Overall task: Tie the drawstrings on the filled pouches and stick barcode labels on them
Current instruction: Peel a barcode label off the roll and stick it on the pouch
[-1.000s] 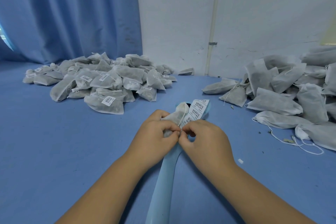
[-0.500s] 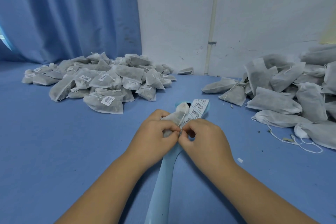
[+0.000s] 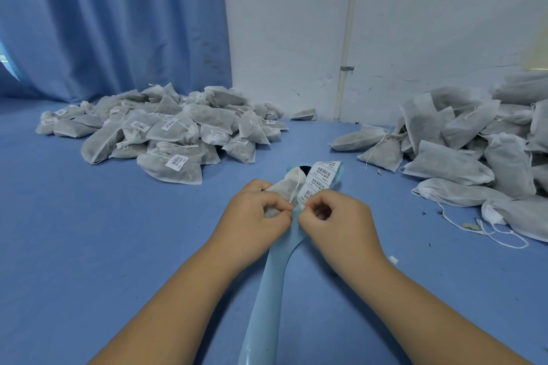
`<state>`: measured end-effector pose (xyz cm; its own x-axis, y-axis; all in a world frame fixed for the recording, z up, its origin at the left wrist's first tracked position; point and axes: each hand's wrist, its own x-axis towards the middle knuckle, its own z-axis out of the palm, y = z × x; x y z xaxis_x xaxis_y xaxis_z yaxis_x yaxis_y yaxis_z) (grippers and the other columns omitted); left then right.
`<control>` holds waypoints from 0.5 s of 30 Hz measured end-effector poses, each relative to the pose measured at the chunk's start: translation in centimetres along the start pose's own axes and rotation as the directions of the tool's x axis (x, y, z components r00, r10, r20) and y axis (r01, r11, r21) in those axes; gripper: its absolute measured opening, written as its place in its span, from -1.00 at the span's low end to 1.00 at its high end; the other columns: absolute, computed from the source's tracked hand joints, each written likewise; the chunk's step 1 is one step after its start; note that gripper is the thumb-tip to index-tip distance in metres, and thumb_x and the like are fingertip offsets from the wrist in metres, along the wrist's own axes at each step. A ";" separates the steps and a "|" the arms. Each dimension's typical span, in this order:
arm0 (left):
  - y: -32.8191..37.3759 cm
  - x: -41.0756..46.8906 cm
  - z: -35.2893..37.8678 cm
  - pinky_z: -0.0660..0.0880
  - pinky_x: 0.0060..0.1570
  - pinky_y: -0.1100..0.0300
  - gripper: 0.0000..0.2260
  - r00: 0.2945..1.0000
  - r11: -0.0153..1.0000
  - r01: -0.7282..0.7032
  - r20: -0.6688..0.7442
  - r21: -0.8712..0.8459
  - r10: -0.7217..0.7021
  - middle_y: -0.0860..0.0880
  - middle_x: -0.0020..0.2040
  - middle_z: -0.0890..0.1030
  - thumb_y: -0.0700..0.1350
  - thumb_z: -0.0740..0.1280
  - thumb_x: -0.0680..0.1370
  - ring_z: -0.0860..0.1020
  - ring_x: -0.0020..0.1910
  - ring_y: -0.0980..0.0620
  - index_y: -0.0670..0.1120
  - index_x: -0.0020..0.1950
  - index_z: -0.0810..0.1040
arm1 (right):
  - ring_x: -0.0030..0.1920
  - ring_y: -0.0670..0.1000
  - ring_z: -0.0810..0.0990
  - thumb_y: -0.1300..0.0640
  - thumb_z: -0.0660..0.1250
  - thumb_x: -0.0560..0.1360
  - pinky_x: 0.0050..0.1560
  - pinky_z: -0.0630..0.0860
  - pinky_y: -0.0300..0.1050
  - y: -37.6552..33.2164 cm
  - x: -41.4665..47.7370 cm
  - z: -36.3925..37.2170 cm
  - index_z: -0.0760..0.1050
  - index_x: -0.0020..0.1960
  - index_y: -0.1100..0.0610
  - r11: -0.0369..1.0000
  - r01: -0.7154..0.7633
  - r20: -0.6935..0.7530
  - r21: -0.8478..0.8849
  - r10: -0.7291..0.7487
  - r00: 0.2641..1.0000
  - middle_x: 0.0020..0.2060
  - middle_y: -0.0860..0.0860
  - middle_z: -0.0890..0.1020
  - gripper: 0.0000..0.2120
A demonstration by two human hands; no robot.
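My left hand (image 3: 256,213) grips a grey-white filled pouch (image 3: 286,188) at the table's middle, with its white drawstring (image 3: 295,190) running up along it. My right hand (image 3: 335,216) has curled fingers that pinch at the strip of barcode labels (image 3: 320,179), right where both hands meet. The light-blue backing tape (image 3: 267,290) of the strip trails down toward me between my forearms. Which label edge is pinched is hidden by my fingers.
A heap of labelled pouches (image 3: 166,130) lies at the back left on the blue table (image 3: 89,246). A pile of unlabelled pouches (image 3: 474,151) with loose strings (image 3: 486,231) fills the right side. A blue curtain (image 3: 112,21) and white wall (image 3: 415,24) stand behind.
Both hands stay together over the pouch and label strip; only small finger motions show. The piles have not moved.
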<state>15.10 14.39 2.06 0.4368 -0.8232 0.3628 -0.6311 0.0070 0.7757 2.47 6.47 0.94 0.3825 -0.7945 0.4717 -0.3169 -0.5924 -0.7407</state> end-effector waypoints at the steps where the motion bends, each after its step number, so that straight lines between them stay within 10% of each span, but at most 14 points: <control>1: 0.0 0.0 -0.1 0.32 -0.18 0.53 -0.72 1.000 1.000 0.021 0.001 -0.021 -0.021 0.09 -0.05 0.50 -0.26 0.42 0.47 0.48 -0.15 0.32 0.12 -0.31 0.63 | -0.33 -0.18 0.52 0.21 0.39 0.34 -0.33 0.37 -0.40 0.0 0.1 -0.1 0.56 -0.34 0.07 0.999 -0.029 -0.007 0.039 0.029 1.000 -0.45 -0.13 0.58 -0.90; 15: 0.1 0.3 -1.4 0.51 -0.06 0.17 -0.77 0.983 0.980 0.174 -0.034 -0.098 -0.179 0.07 -0.04 0.54 -0.18 0.40 0.49 0.55 -0.10 0.12 0.08 -0.33 0.63 | -0.30 -0.05 0.51 0.21 0.33 0.35 -0.25 0.42 -0.13 -0.3 1.6 -2.7 0.57 -0.31 0.18 0.915 -0.274 0.069 0.296 0.266 0.961 -0.27 0.11 0.65 -0.91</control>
<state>16.08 14.97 2.98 0.5642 -0.7912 0.2360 -0.4795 -0.0813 0.8738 0.87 4.97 3.17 0.3434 -0.9122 0.2234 -0.1380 -0.2843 -0.9488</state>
